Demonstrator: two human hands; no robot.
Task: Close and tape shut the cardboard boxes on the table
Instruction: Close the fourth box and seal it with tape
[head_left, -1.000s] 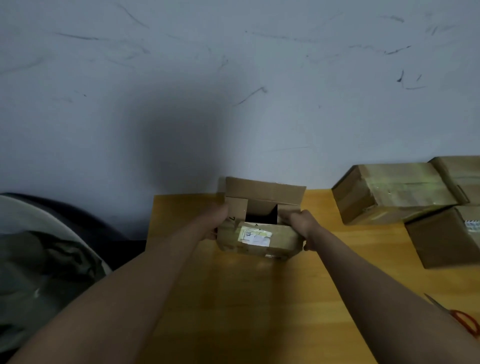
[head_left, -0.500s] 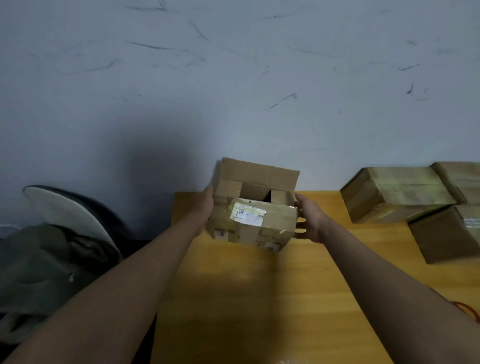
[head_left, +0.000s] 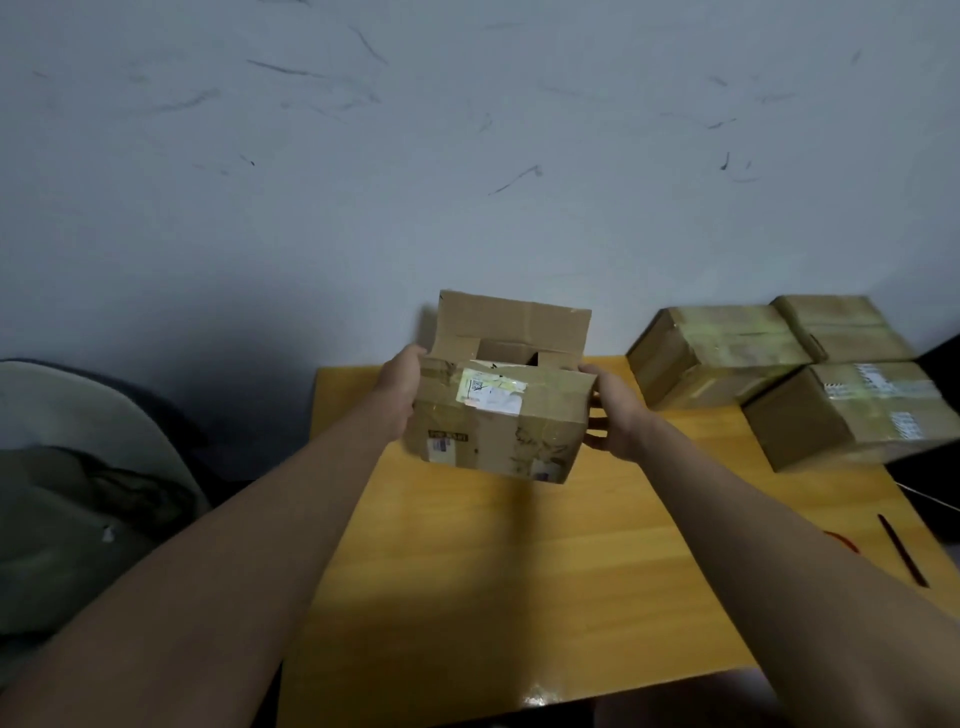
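A small cardboard box (head_left: 498, 431) with a white label on its near flap is held between both hands above the far part of the yellow table (head_left: 519, 597). Its far flap stands upright, the near flap is folded down, and the inside shows dark. My left hand (head_left: 400, 384) grips the box's left side. My right hand (head_left: 613, 415) holds the right side with its fingers curled under. No tape roll is in sight.
Three taped boxes (head_left: 727, 353) are stacked at the table's far right by the wall. A dark pen-like stick (head_left: 901, 551) and a red scissor handle (head_left: 841, 540) lie near the right edge. A chair with clothing (head_left: 78, 493) stands to the left.
The box has been lifted off the table and tilted so its front face shows more. Both hands stayed on its sides. The view shifted left and up.
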